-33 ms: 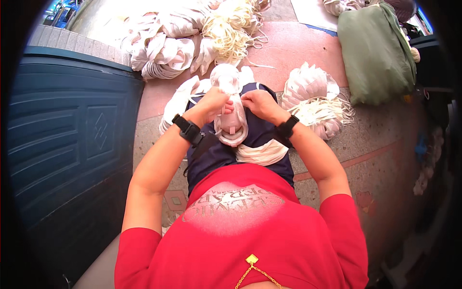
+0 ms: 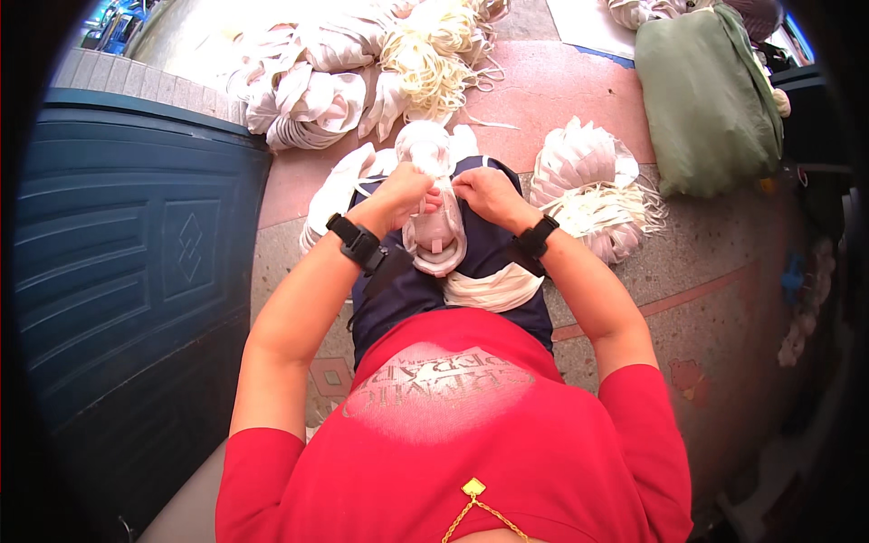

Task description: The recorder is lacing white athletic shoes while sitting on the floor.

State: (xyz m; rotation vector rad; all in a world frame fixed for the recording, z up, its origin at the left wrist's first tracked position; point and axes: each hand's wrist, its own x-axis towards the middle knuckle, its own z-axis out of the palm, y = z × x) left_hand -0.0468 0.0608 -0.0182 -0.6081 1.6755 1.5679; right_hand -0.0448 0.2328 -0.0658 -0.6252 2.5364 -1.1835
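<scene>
Pale pink-and-white fabric: a shoe upper (image 2: 445, 257), by the look of it, lying lengthwise on the seated person's dark trousers (image 2: 389, 288), between the knees, open end toward the body. Left hand (image 2: 409, 194) curled over its left edge, some fingers visible underneath; grip hidden, can't tell if it's clamped. Right hand (image 2: 487, 194) at the opposite edge, thumb and fingers drawn together as if pinching; can't make out anything between them. Should handle light and soft, floppy at the collar, maybe stiffer at the ends; not slippery, hardly fragile, though pale cloth likely marks easily. Best hold: one side edge steadied, fingertips on the other. Folded pale fabric (image 2: 493, 287) on the lap just nearer the body. Bundled uppers (image 2: 584, 161) with cream laces (image 2: 602, 206) on the floor, right side.
</scene>
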